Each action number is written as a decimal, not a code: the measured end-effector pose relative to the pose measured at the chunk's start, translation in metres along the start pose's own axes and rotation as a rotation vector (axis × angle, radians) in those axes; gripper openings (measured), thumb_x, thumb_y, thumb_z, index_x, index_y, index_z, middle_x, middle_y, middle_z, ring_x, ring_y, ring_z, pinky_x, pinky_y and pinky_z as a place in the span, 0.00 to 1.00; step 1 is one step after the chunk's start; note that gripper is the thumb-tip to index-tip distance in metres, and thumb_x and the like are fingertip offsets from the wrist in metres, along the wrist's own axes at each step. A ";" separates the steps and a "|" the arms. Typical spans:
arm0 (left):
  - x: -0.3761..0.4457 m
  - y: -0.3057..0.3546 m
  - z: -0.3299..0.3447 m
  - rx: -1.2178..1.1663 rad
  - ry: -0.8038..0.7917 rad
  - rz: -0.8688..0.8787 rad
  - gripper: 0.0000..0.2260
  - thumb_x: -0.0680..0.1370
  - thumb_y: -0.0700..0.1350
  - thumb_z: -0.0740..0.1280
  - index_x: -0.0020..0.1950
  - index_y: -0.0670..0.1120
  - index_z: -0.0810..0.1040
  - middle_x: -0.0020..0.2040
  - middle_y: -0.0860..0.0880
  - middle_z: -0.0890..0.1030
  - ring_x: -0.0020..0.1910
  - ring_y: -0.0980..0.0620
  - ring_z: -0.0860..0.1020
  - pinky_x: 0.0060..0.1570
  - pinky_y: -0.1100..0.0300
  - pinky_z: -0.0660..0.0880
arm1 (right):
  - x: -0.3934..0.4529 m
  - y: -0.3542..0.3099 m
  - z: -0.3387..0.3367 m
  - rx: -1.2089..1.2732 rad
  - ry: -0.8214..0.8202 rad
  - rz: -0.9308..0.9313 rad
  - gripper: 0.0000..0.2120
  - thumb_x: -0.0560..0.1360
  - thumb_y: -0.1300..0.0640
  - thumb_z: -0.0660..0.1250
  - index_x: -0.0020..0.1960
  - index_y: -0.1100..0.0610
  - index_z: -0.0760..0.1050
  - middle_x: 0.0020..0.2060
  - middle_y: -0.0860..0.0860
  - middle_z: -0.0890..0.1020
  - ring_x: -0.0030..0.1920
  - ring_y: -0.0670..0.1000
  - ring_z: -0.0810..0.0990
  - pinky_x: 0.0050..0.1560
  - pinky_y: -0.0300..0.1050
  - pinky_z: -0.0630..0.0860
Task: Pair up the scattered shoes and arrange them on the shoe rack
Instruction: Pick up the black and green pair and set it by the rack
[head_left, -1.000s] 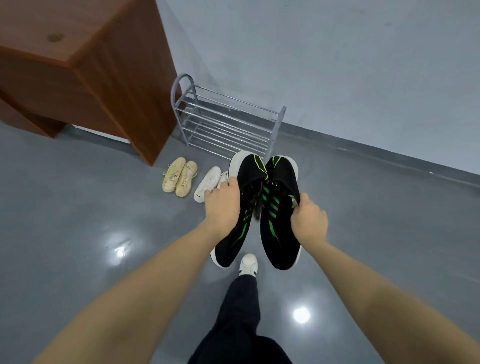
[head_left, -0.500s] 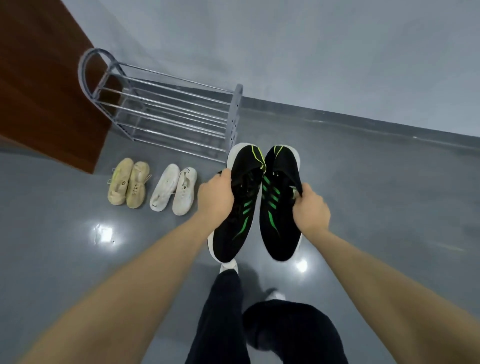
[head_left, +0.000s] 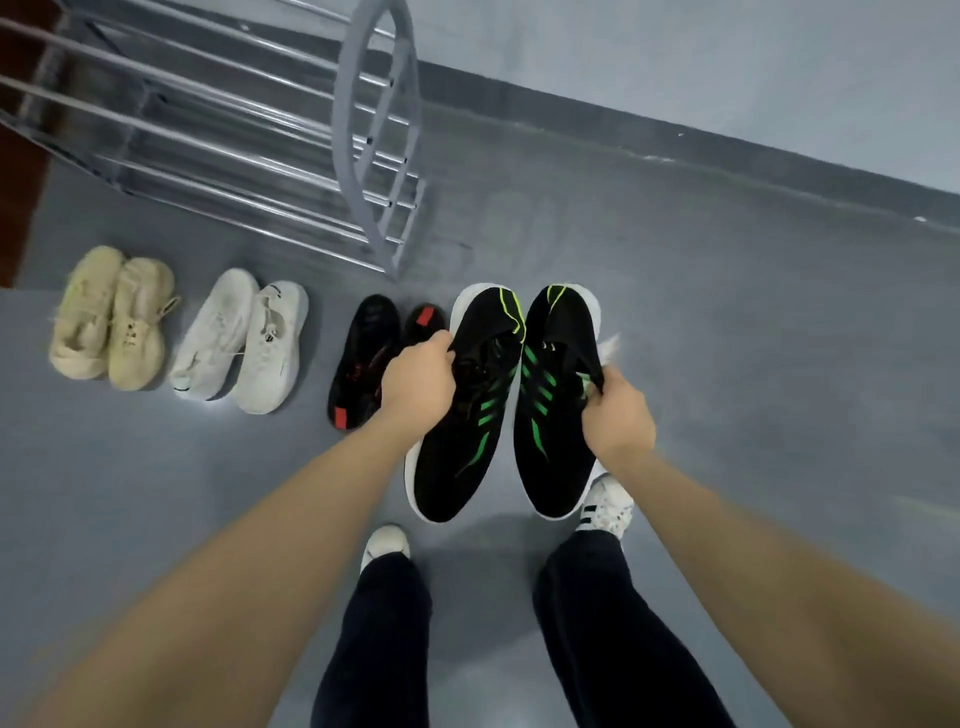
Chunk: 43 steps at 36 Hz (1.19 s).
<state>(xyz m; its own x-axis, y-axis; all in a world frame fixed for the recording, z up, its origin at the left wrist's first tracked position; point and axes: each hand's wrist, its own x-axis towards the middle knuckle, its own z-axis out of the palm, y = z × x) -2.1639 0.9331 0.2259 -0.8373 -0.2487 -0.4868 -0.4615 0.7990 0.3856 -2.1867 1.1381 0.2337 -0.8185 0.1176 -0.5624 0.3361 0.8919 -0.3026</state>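
Head view: I see rack much nearer than second ago; grey metal tube shoe rack (head_left: 374, 130) now fills upper left. Left hand (head_left: 418, 382) grips collar of left black knit sneaker with green stripes (head_left: 467, 415); right hand (head_left: 615, 415) grips its mate (head_left: 550, 410), both held above grey floor (head_left: 753, 338). Black-red pair (head_left: 363, 358) newly in sight beside white pair (head_left: 241, 340) and beige pair (head_left: 111, 317). I judge pairing finished, racking not begun.

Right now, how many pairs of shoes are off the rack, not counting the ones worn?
4. Beige pair far left on the floor, white pair beside it, black-red pair next, partly hidden by the left hand; black-green pair is held in both hands.
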 end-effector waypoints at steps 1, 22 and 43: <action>0.010 -0.002 0.016 -0.002 -0.013 -0.017 0.07 0.82 0.42 0.55 0.46 0.42 0.69 0.37 0.43 0.76 0.37 0.42 0.73 0.35 0.54 0.65 | 0.012 0.007 0.012 0.022 -0.004 0.029 0.10 0.79 0.61 0.53 0.55 0.58 0.71 0.39 0.54 0.75 0.40 0.58 0.73 0.39 0.46 0.68; 0.180 -0.058 0.256 -0.204 -0.154 -0.125 0.09 0.81 0.42 0.58 0.45 0.39 0.73 0.41 0.41 0.78 0.46 0.41 0.77 0.41 0.56 0.68 | 0.205 0.150 0.201 0.466 -0.051 0.219 0.13 0.79 0.62 0.57 0.60 0.56 0.75 0.42 0.52 0.80 0.47 0.58 0.79 0.50 0.54 0.77; 0.090 -0.021 0.179 0.068 -0.242 0.037 0.19 0.80 0.45 0.59 0.70 0.42 0.63 0.65 0.41 0.66 0.62 0.40 0.70 0.59 0.48 0.70 | 0.123 0.078 0.147 -0.053 -0.157 0.007 0.21 0.78 0.61 0.57 0.70 0.60 0.60 0.64 0.60 0.68 0.60 0.63 0.72 0.56 0.55 0.71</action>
<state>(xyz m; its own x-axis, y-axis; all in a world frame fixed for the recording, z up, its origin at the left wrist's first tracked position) -2.1769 0.9920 0.0343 -0.7547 -0.0871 -0.6503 -0.4043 0.8423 0.3565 -2.1930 1.1582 0.0276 -0.7322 0.0581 -0.6786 0.3132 0.9135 -0.2597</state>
